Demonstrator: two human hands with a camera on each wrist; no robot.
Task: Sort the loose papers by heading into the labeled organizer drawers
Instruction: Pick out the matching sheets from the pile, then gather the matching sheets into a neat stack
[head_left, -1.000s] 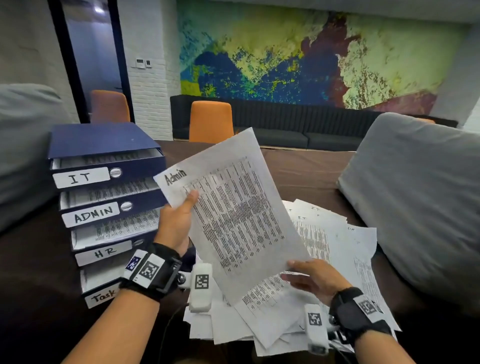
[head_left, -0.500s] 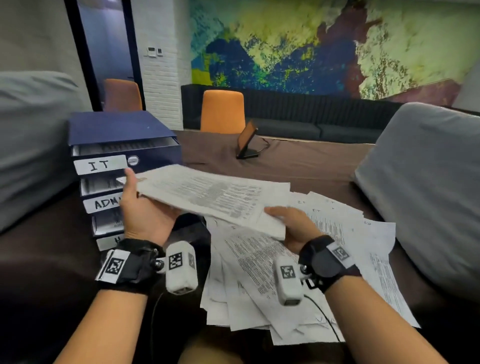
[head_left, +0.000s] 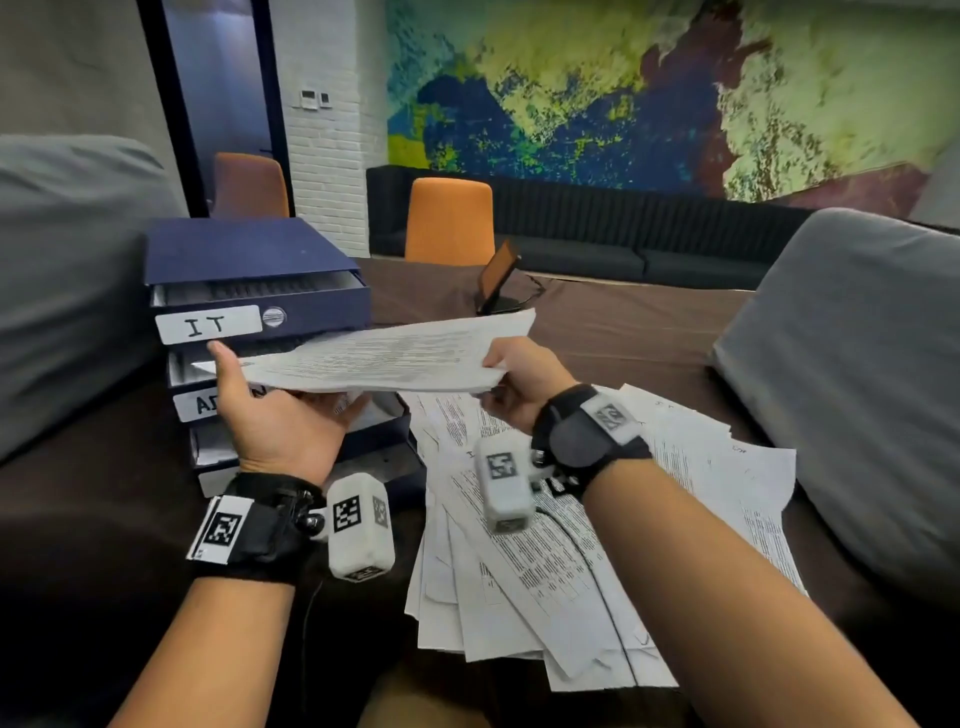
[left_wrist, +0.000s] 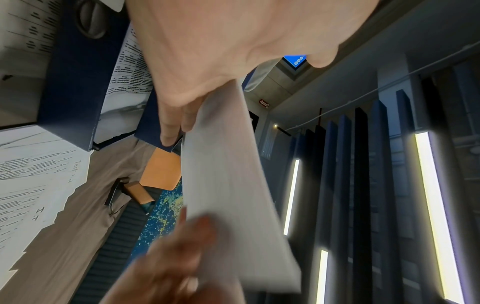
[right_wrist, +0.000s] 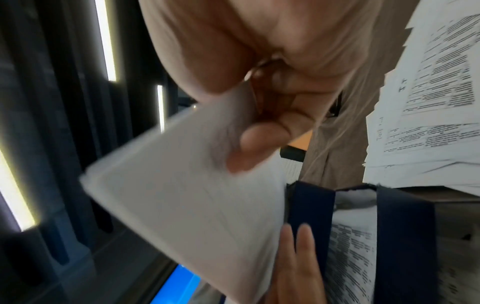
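A printed sheet (head_left: 379, 358) is held nearly flat in front of the blue drawer organizer (head_left: 249, 270). Its left edge sits just under the IT label (head_left: 208, 325) and above the half-hidden ADMIN label (head_left: 200, 402). My left hand (head_left: 270, 395) pinches the sheet's left end, thumb on top and fingers beneath. At the other end my right hand (head_left: 498, 376) pinches the edge. In the left wrist view the sheet (left_wrist: 233, 185) runs away from my fingers (left_wrist: 179, 119). The right wrist view shows the sheet (right_wrist: 194, 205) blurred, beside open drawers (right_wrist: 389, 236). The loose paper pile (head_left: 597, 519) lies to the right.
Grey cushions (head_left: 857, 389) flank the brown table (head_left: 623, 332) on both sides. A small tilted stand (head_left: 501, 280) sits further back on the table. Orange chairs (head_left: 449, 221) and a dark sofa stand behind it. The HR and Task drawers are hidden behind my left hand.
The sheet headed Admin went from upright and facing me to nearly flat. Both hands carried it left and forward to the organizer, level with the ADMIN drawer.
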